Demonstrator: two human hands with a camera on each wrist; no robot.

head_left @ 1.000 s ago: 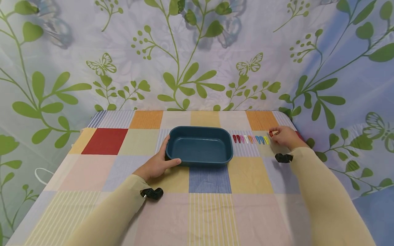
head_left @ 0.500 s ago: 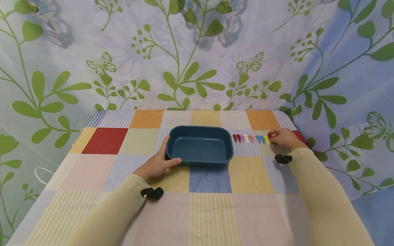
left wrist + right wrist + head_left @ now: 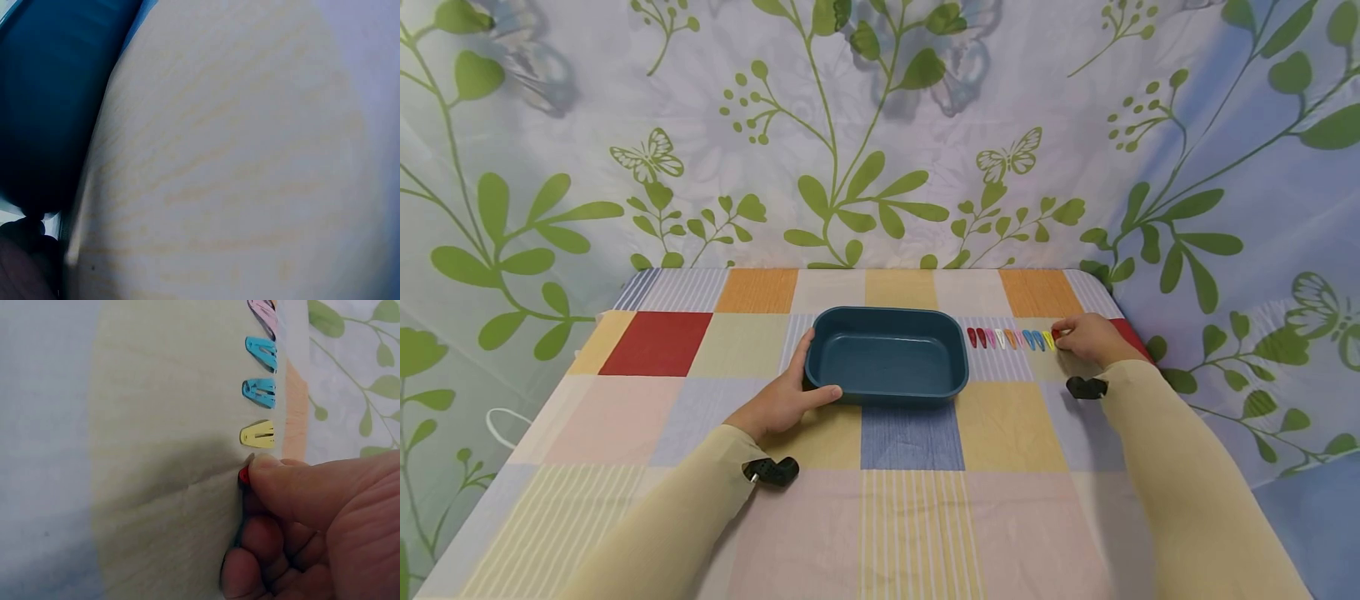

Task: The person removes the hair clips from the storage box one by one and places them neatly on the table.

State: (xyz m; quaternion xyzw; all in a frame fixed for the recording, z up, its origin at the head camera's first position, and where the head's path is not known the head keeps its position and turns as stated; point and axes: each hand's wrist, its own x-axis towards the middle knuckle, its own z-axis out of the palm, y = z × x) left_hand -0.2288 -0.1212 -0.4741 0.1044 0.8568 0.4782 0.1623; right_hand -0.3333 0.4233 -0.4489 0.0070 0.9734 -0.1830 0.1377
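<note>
A dark blue rectangular basin [image 3: 887, 400] stands on the patchwork cloth. My left hand [image 3: 778, 404] rests against its near left corner, fingers straight along the left side and thumb extended along the front. Far to the right, my right hand [image 3: 1086, 337] pinches a red hair clip [image 3: 244, 475] between thumb and fingers, low over the cloth at the right end of a row of snap hair clips. Most of the red clip is hidden by the fingers. Beside it lies a yellow hair clip [image 3: 257, 434], then two blue hair clips [image 3: 259, 392].
Leftward toward the basin, the row continues with pink, orange, white and dark red clips [image 3: 981, 337]. A patterned curtain [image 3: 880, 167] hangs behind the table, and another stretch closes off the right side. A white cord [image 3: 505, 429] loops at the left table edge.
My right hand has shifted slightly left with the red hair clip, bringing it close beside the yellow one. The left hand and the basin have stayed in place.
</note>
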